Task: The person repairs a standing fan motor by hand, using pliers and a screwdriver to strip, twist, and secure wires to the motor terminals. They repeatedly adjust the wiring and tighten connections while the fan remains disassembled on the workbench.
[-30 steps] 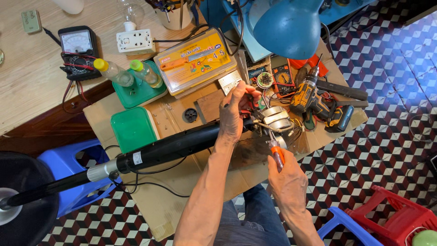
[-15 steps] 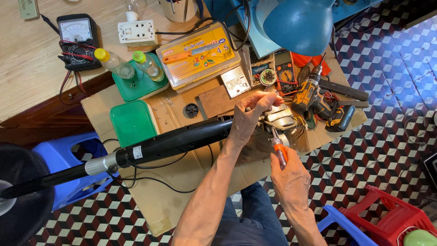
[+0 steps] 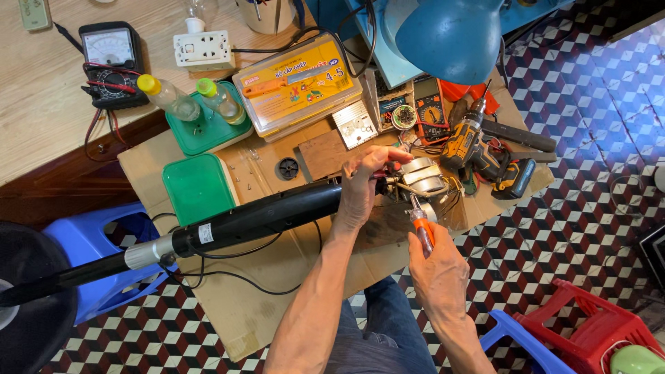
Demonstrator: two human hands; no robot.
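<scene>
Cardboard-covered workbench [image 3: 291, 277] over checkered tile floor [image 3: 589, 228]; left hand [image 3: 364, 187] clasping motor [image 3: 419, 179], right hand [image 3: 440, 266] clenching screwdriver [image 3: 421, 223].

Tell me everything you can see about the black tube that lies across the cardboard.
The black tube is long, round and glossy, plastic by its look. It lies tilted across the cardboard, lower at the left. There it narrows into a silver collar and a thinner dark pole leading to a round black base. A small white label sits near the collar. The left hand grips its right end, where a metal motor sits. A thin black cable hangs below it.
</scene>
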